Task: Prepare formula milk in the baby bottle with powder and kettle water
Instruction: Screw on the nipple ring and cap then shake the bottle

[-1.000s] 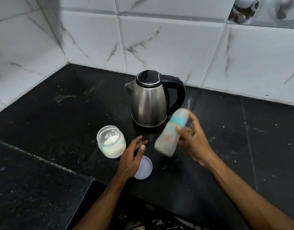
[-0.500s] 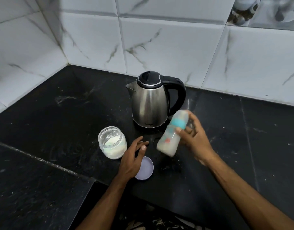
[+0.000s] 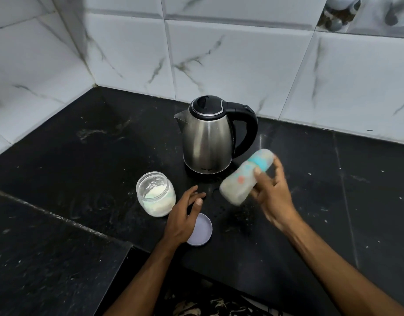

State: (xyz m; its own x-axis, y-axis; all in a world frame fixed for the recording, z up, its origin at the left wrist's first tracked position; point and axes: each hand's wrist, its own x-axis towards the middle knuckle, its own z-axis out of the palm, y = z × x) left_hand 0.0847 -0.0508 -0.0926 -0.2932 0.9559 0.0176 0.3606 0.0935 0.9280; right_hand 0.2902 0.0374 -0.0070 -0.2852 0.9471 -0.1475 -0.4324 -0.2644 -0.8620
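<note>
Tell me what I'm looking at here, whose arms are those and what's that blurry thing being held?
There is no machine here. A person wears a camera on their head, so you see their own arms from above, looking down at a black kitchen counter. The right hand grips a baby bottle, tilted above the counter; it looks blurry, probably because it is moving, perhaps being shaken. The left hand is relaxed and holds nothing; it lies over the edge of a round pale lid that sits on the counter. Next to it stands an open glass jar with white powder inside. Behind them stands a shiny metal kettle with a black handle and its lid closed.
</note>
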